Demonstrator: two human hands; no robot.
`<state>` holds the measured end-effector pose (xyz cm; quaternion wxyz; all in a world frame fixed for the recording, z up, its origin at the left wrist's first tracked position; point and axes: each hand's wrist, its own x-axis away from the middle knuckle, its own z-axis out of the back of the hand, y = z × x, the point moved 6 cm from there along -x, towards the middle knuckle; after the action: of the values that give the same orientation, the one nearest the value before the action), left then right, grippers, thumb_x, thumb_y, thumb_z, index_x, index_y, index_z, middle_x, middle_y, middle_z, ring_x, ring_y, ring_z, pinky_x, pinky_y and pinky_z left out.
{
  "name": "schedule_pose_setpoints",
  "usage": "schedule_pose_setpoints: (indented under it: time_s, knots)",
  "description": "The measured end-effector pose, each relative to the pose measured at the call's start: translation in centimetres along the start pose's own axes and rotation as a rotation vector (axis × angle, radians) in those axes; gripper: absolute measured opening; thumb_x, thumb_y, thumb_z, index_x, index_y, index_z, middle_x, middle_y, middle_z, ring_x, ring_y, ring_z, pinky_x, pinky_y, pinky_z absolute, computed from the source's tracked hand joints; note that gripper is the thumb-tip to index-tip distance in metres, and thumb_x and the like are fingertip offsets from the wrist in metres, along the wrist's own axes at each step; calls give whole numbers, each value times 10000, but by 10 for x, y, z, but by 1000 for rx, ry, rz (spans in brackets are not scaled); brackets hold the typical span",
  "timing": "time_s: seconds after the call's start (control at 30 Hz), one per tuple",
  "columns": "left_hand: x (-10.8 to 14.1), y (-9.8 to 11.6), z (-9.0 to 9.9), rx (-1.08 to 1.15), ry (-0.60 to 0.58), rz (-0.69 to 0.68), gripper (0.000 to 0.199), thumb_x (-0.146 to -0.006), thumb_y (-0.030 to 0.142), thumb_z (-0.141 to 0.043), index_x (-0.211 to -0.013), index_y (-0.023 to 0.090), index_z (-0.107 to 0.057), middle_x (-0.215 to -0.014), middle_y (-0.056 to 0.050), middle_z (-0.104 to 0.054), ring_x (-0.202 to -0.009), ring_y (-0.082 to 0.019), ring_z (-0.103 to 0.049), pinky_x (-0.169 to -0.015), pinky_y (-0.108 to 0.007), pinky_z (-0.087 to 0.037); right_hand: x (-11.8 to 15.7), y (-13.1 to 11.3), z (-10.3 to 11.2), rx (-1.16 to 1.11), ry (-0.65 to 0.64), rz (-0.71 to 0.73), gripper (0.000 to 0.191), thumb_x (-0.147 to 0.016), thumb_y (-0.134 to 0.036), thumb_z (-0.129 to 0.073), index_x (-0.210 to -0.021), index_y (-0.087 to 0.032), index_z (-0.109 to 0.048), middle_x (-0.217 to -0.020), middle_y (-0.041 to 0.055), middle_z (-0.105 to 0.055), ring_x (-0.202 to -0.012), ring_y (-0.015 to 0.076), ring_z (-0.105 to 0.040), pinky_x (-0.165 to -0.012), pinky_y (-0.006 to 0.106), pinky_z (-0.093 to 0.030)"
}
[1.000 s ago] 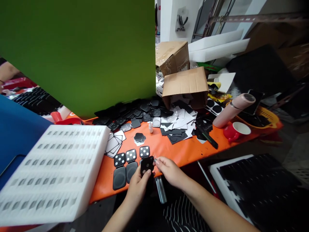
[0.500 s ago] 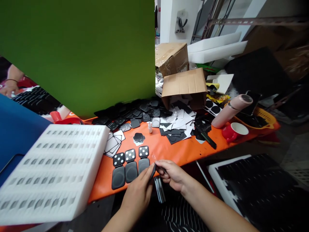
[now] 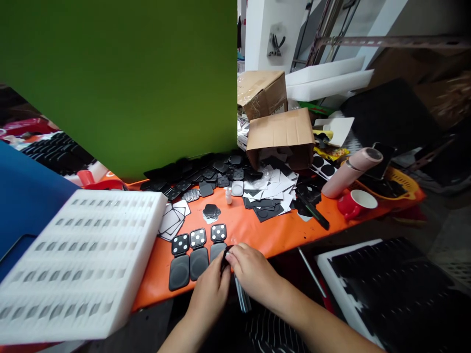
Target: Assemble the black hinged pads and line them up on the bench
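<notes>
Both of my hands meet at the table's front edge around a small dark flat piece (image 3: 224, 258). My left hand (image 3: 211, 287) is closed on its side, and the fingers of my right hand (image 3: 252, 267) press against its upper end. Most of the piece is hidden by the fingers. Just left of my hands lie three black hinged two-part pads, the leftmost pad (image 3: 179, 272) nearest the front; their square upper halves carry white dots. The right pad (image 3: 218, 232) is partly covered by my left hand. Below my right hand shows a shiny metal bar (image 3: 242, 296).
A white foam tray (image 3: 121, 255) with slots stands at the left. Further back on the orange table (image 3: 253, 238) are a small bottle (image 3: 228, 196), heaped black pads (image 3: 206, 189) and loose cards (image 3: 277, 186). A pink flask (image 3: 349, 171) and red mug (image 3: 349, 206) stand right.
My right hand has moved left and closed in over the dark piece, which is now more hidden. The view has tilted slightly. A person's arm at the far left is gone from view.
</notes>
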<state>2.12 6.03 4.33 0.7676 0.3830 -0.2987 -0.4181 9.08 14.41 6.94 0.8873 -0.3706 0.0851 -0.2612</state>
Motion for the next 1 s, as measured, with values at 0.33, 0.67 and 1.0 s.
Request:
schedule_pose_setpoints:
  time_s: [0.33, 0.67, 1.0]
  knots:
    - [9, 2, -5, -319, -26, -78, 350, -836, 227, -342, -1163, 183, -457, -1122, -112, -562, -1017, -254, -535, -861, -388, -404, -3, 2, -4, -139, 37, -39, 235, -831, -323, -413, -679, -178, -517, -706, 7, -530, -679, 122, -475, -613, 229, -334]
    - [-13, -35, 5, 810, 104, 294, 264, -748, 337, -538, -917, 135, -543, -824, -59, -641, -739, -196, -604, -674, -298, -458, -5, 24, -38, -1120, -172, -307, 327, -827, -444, -383, -807, -159, -541, -560, -51, -380, -445, 56, -275, -431, 186, -212]
    - [-2, -2, 20, 277, 157, -39, 247, -802, 279, -482, -1007, 207, -600, -976, -46, -628, -904, -202, -569, -786, -291, -441, 6, 27, -53, -1118, -261, -417, 332, -801, -476, -440, -680, -166, -445, -550, -57, -381, -401, 34, -229, -383, 181, -151]
